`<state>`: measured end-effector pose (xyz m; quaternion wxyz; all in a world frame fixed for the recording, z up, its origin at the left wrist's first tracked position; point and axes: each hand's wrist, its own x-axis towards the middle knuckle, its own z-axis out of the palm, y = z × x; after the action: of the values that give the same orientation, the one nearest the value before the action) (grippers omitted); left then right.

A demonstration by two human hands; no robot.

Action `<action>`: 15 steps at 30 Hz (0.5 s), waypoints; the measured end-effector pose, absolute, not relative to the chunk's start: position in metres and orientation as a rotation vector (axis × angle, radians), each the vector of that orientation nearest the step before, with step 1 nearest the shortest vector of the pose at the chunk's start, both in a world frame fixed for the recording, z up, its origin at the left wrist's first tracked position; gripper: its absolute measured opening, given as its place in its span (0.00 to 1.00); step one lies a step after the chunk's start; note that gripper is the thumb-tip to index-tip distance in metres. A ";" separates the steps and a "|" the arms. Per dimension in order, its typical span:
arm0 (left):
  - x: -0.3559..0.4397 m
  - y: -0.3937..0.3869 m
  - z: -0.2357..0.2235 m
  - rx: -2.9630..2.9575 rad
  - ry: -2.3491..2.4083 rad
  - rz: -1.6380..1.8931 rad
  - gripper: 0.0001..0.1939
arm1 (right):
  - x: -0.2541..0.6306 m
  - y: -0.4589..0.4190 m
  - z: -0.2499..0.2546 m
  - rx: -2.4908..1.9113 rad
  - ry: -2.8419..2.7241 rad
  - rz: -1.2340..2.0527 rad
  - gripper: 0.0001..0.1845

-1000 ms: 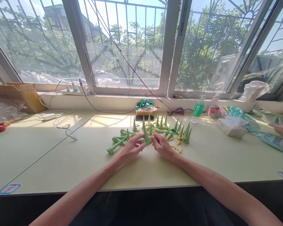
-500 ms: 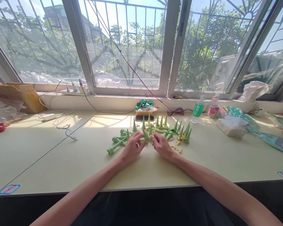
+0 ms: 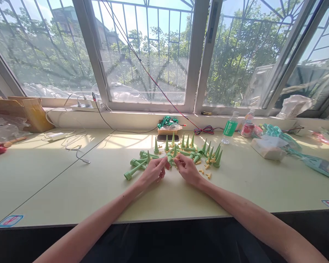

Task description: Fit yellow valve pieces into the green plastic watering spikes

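Note:
Both hands meet over the pale table in front of a pile of green plastic cones and small yellow pieces. My left hand is closed in a pinch on a green cone that lies tilted between the hands. My right hand is closed too, its fingertips pressed against the same cone's wide end; a small yellow piece may be in them, but I cannot make it out. Several longer green cones lie flat just left of my left hand.
A phone and a small box of green parts sit behind the pile. A green-labelled bottle, packets and plastic bags stand at the right. Cables, a charger and a cardboard box lie at the left under the window.
The green cone between my hands has gone from upright to tilted and turned, with its wide end now toward me. Another person's hand at the far right has drawn out of view.

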<state>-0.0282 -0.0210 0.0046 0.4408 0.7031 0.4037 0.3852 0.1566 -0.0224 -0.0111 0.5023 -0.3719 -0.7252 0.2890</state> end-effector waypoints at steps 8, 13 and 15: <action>-0.031 -0.022 0.004 1.751 0.956 0.893 0.26 | 0.158 -0.018 -0.016 -0.879 -1.724 0.772 0.17; -0.033 -0.023 0.003 1.807 0.992 0.874 0.21 | 0.159 -0.018 -0.018 -0.907 -1.732 0.760 0.18; -0.032 -0.025 0.005 1.840 0.988 0.907 0.19 | 0.158 -0.019 -0.018 -0.916 -1.738 0.756 0.18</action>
<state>-0.0317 -0.0248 0.0048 0.4191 0.7337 0.3939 0.3618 0.1584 -0.0186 -0.0183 0.4955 -0.3781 -0.7171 0.3119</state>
